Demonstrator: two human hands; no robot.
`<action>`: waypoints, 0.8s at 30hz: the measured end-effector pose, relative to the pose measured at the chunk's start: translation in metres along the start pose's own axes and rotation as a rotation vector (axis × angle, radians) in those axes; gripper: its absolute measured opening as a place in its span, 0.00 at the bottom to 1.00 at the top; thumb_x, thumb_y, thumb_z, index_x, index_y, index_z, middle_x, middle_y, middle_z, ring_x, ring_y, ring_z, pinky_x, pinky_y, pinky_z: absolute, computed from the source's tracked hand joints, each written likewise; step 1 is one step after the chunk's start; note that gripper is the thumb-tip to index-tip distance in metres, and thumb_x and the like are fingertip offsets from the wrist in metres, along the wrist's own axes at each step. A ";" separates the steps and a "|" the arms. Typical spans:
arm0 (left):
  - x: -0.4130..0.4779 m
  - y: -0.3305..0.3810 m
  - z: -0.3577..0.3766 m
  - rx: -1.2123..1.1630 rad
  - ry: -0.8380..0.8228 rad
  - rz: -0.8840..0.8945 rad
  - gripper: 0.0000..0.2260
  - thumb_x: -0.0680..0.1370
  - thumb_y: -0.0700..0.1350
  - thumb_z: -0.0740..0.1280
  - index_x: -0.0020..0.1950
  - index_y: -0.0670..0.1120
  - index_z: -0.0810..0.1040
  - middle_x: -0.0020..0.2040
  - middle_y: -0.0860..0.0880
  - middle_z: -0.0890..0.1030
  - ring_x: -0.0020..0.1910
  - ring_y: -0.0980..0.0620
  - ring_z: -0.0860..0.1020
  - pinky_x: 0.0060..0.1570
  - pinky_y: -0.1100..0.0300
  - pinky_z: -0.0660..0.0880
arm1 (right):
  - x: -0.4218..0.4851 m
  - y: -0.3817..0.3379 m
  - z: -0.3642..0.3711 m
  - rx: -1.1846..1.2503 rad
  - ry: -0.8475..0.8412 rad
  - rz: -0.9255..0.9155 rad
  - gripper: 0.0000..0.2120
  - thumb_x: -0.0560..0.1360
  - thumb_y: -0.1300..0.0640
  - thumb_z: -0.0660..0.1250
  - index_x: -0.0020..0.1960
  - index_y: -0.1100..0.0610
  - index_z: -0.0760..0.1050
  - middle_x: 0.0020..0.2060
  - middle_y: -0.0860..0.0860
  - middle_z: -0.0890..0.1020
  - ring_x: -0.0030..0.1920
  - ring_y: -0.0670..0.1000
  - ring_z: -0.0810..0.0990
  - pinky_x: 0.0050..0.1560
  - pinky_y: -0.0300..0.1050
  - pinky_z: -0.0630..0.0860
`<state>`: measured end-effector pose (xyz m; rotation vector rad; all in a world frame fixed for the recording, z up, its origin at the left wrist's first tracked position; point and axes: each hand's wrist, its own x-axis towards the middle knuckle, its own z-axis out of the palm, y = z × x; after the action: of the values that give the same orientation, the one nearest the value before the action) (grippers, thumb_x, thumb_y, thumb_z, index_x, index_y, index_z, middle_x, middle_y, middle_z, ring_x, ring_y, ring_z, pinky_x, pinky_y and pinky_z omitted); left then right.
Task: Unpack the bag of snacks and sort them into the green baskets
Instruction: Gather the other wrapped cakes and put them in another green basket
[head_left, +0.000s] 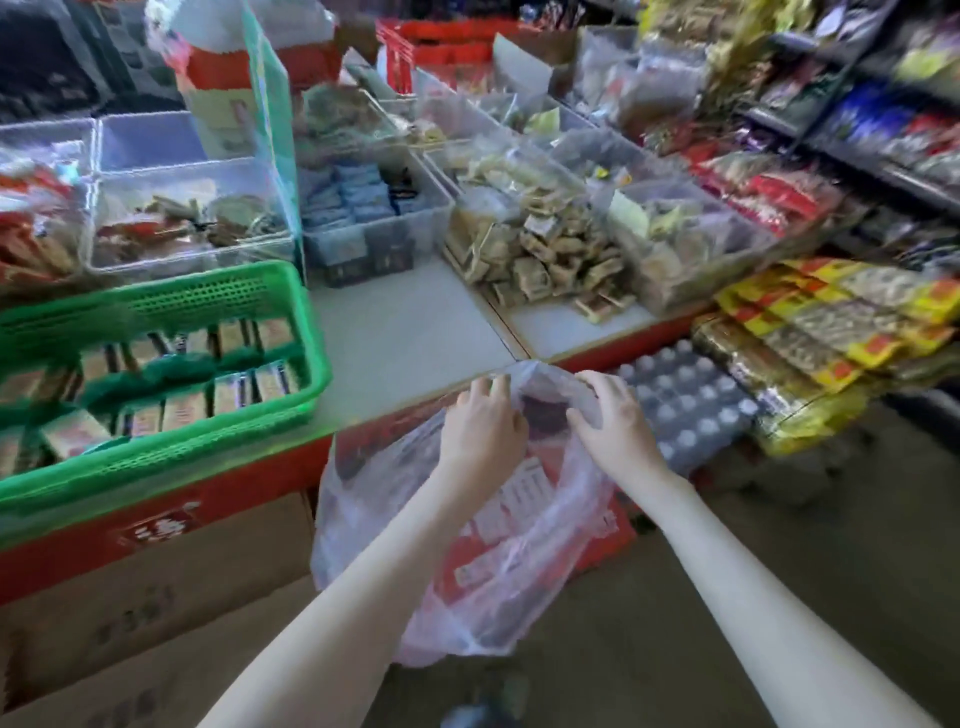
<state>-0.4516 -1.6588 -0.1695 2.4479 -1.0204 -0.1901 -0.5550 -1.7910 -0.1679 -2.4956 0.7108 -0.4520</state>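
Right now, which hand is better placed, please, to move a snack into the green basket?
Likely the left hand: the green basket lies to its left; the right hand grips the bag.

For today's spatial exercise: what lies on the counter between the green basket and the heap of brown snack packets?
In the head view, only bare pale counter lies between the green basket and the heap of brown packets.

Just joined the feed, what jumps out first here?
Centre foreground, the left hand and right hand grip the mouth of a clear plastic bag holding red packets, in front of the counter. At left on the counter, a bright green basket holds rows of boxed snacks.
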 end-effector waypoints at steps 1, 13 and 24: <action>0.020 0.009 0.014 -0.008 -0.009 -0.007 0.20 0.79 0.45 0.60 0.71 0.43 0.65 0.64 0.41 0.72 0.60 0.39 0.72 0.55 0.51 0.69 | 0.012 0.020 -0.004 -0.008 -0.007 0.016 0.21 0.76 0.62 0.67 0.68 0.61 0.69 0.62 0.58 0.73 0.65 0.57 0.68 0.62 0.42 0.63; 0.293 0.051 0.185 0.102 0.061 -0.258 0.29 0.80 0.48 0.61 0.79 0.47 0.54 0.75 0.35 0.59 0.71 0.36 0.63 0.67 0.45 0.62 | 0.265 0.247 0.037 -0.192 -0.212 0.081 0.37 0.75 0.53 0.69 0.77 0.56 0.54 0.71 0.60 0.62 0.69 0.62 0.62 0.68 0.54 0.60; 0.402 0.040 0.221 0.268 0.296 -0.451 0.25 0.67 0.45 0.79 0.63 0.47 0.79 0.60 0.28 0.74 0.55 0.30 0.76 0.50 0.40 0.76 | 0.364 0.307 0.081 -0.340 -0.471 0.210 0.46 0.69 0.35 0.66 0.78 0.52 0.49 0.77 0.58 0.41 0.76 0.62 0.38 0.73 0.63 0.39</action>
<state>-0.2572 -2.0470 -0.3227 2.8113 -0.3780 0.1721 -0.3470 -2.1922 -0.3396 -2.6438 0.8928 0.3531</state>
